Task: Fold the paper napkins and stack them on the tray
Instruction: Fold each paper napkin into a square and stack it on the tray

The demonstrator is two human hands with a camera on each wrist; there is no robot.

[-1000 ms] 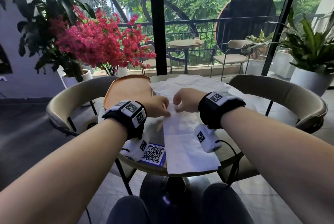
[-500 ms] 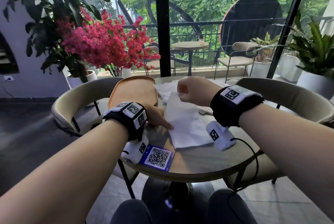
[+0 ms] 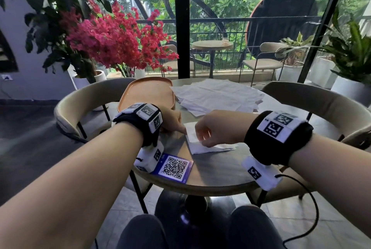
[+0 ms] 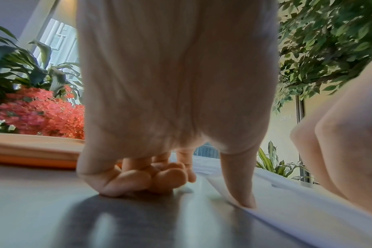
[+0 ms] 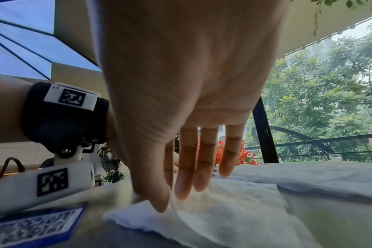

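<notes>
A small folded white napkin (image 3: 202,147) lies on the round table (image 3: 216,170) in front of me. My left hand (image 3: 176,126) rests at its left edge; in the left wrist view most fingers (image 4: 138,181) are curled under and one straight digit presses the napkin's edge (image 4: 297,201). My right hand (image 3: 202,138) is over the napkin. Its thumb and fingers (image 5: 159,193) pinch a raised layer of the napkin (image 5: 223,209). The orange tray (image 3: 146,92) sits behind my left hand with nothing on it. Several unfolded napkins (image 3: 216,96) lie spread at the table's far side.
A blue QR-code card (image 3: 174,167) lies near the table's front edge by my left wrist. Beige chairs stand at the left (image 3: 84,98) and the right (image 3: 321,100). Red flowers (image 3: 112,38) and potted plants stand behind, before a glass wall.
The long napkin that hung over the table's front edge has been folded up into a small piece. My right hand lifted away, then came back down onto it. My left hand stayed put.
</notes>
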